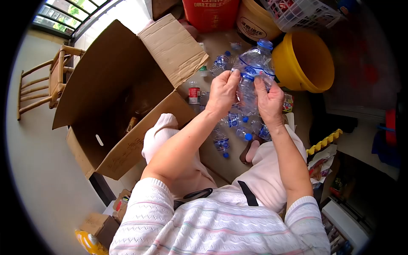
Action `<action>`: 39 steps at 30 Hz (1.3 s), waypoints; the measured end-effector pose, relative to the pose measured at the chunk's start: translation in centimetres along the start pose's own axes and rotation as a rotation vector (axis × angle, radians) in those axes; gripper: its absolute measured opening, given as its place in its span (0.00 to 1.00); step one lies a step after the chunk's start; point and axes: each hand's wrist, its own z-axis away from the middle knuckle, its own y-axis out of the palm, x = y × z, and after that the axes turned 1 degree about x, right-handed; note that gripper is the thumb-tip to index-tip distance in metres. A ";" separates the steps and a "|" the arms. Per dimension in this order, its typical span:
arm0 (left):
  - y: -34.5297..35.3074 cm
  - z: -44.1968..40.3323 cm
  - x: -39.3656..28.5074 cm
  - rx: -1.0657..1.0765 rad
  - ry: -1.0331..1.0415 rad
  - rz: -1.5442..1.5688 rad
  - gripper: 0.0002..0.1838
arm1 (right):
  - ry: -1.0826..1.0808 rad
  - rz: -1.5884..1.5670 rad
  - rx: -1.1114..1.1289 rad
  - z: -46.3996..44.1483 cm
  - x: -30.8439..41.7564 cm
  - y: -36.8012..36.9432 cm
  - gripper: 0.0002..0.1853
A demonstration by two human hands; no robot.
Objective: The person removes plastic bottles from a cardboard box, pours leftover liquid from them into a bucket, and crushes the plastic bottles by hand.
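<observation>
Both hands are raised in front of the body around a large clear plastic bottle point(256, 61) with a blue cap and a blue-marked label. My left hand point(222, 92) pinches its left side, thumb and fingers pressed together. On the right side my right hand point(270, 100) grips the same bottle, thumb upward. A smaller blue-capped clear bottle point(247, 91) shows between the hands; whether it is held or lies behind them I cannot tell. Below, several clear bottles point(221, 142) lie on the floor, beside a bottle with a red label point(194, 94).
A big open cardboard box point(140, 146) stands at the left, its flap point(172, 51) folded outward. Behind it is a bamboo chair point(55, 80). A yellow bucket point(282, 59), a beige bucket point(255, 21), a red box point(210, 15) and a white basket point(297, 12) line the back right.
</observation>
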 end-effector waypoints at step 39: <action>0.5 -0.3 0.4 0.194 0.212 -0.985 0.14 | 0.449 -0.014 0.405 -3.5 -0.4 -13.4 0.15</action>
